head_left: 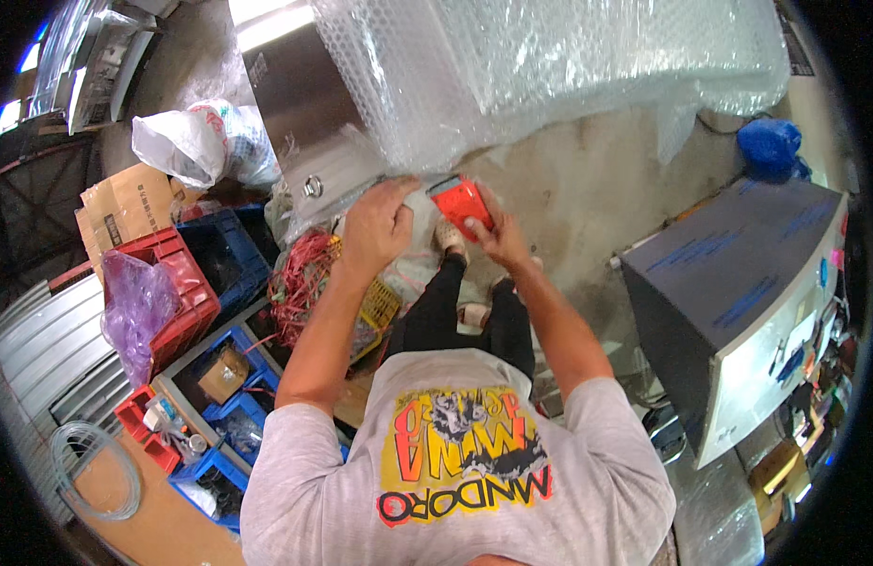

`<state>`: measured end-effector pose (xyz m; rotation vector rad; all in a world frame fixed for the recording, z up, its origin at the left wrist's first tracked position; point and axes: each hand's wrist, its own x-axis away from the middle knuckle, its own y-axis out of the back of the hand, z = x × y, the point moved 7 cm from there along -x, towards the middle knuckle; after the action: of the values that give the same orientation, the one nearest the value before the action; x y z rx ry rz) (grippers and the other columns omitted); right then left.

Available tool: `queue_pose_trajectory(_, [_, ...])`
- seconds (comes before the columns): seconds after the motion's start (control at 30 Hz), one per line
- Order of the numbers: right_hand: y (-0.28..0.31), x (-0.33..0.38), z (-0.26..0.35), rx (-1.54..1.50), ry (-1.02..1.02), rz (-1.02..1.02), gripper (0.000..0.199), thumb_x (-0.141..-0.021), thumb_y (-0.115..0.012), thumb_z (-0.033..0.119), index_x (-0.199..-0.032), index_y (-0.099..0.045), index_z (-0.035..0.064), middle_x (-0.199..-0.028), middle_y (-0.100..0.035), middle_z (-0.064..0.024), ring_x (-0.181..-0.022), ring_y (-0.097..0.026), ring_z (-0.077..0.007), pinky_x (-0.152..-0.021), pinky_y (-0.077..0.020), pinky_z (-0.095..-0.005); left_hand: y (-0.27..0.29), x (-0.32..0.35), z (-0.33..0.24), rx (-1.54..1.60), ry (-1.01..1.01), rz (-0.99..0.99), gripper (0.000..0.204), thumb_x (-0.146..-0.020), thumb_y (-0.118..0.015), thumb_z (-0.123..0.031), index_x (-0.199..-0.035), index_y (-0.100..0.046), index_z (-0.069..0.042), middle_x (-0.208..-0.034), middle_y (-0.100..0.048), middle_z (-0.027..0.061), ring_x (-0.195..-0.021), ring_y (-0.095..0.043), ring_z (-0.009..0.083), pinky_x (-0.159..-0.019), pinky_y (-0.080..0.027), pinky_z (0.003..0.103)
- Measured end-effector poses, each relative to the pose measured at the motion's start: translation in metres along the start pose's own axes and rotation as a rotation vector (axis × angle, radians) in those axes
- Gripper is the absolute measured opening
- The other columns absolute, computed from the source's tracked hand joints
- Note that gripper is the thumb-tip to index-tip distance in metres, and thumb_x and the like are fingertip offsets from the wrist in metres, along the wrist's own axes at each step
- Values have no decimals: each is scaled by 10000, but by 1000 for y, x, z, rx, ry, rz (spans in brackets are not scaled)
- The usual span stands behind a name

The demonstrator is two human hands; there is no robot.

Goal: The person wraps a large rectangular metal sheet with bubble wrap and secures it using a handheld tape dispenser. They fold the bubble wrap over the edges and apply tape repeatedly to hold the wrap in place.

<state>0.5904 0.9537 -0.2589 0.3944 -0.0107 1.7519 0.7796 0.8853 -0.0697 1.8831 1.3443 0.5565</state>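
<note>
My right hand (501, 238) grips a boxy red hand-held tool with a dark front edge (461, 203); its exact kind is hard to make out. Across from it, my left hand (380, 224) is at the near edge of a large metal-faced piece (309, 94) partly covered in bubble wrap (436, 80). The left fingers reach forward along that edge, with the thumb apart. A small gap lies between the left fingertips and the red tool. A round metal fitting (312, 186) shows on the metal face, left of my left hand.
Below my left forearm sits a yellow basket (380, 307) of tangled red strapping (300, 283). Red (186, 292) and blue crates (224, 255) with a purple bag (137, 307) stand left. A grey-topped cabinet (720, 255) stands right; a blue bundle (772, 146) lies behind it.
</note>
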Motion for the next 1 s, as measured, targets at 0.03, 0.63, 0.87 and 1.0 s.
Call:
queue_pose_trajectory(0.03, [1, -3, -5, -6, -16, 11, 748, -909, -713, 365, -1542, -406, 109, -1288, -644, -257, -1159, -651, -415, -983, -502, -441, 1, 0, 0, -16, 10, -12, 367, -811, -516, 36, -1135, -679, -22, -1137, -712, 205, -1022, -688, 388, -904, -539, 429])
queue_pose_trajectory(0.63, [-19, -30, -8, 100, -271, -154, 708, -902, -657, 420, -1504, -466, 101, -1217, -671, -283, -1133, -651, -443, -966, -510, -462, -129, 40, 33, 2030, 1022, -598, 693, -954, -386, -344, -1486, -337, 96, -1566, -368, 269, -1463, -353, 392, -1228, -271, 488])
queue_pose_trajectory(0.87, [-26, -64, -42, -58, -449, -89, 589, -883, -669, 372, -1305, -598, -33, -1105, -711, -270, -1049, -696, -397, -906, -524, -460, -145, -17, 66, 2282, 1164, -1068, 768, -980, -308, -497, -1558, -276, 7, -1629, -279, 197, -1516, -250, 380, -1241, -218, 544])
queue_pose_trajectory(1.0, [-4, -59, -57, 252, -524, -51, 471, -853, -688, 392, -1094, -692, -13, -973, -733, -242, -970, -704, -418, -855, -534, -484, -142, -25, 64, 2289, 1157, -1140, 512, -964, -393, -494, -1262, -572, -117, -1211, -603, 98, -1087, -580, 252, -961, -474, 438])
